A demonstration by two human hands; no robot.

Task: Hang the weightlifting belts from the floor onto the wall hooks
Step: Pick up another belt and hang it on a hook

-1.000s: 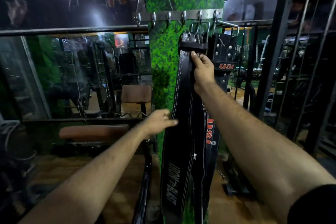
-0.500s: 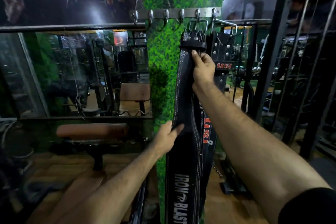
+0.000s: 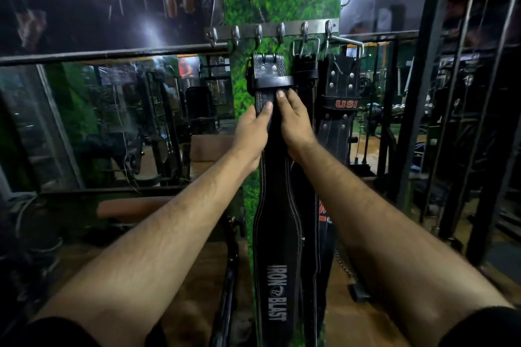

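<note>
A black "Iron Blast" belt (image 3: 277,220) hangs lengthwise against the green grass-patterned pillar. Its buckle end sits just under the steel hook rail (image 3: 290,28); I cannot tell whether it is caught on a hook. My left hand (image 3: 252,132) grips the belt's left edge just below the keeper loop, thumb on the front. My right hand (image 3: 296,121) holds the same spot from the right, fingers on the front. A second black belt (image 3: 306,76) hangs by its buckle from a hook to the right. A "USI" belt (image 3: 341,87) hangs at the rail's right end.
Several hooks on the rail's left part (image 3: 235,34) carry nothing. A mirror wall (image 3: 127,121) and a brown padded bench (image 3: 132,207) are on the left. Black steel rack posts (image 3: 417,93) stand on the right. A chain (image 3: 342,263) lies low beside the pillar.
My left hand rose from the belt's middle to its top, beside my right hand. The belt's buckle end shifted left, away from the hung belts, to under hooks further left.
</note>
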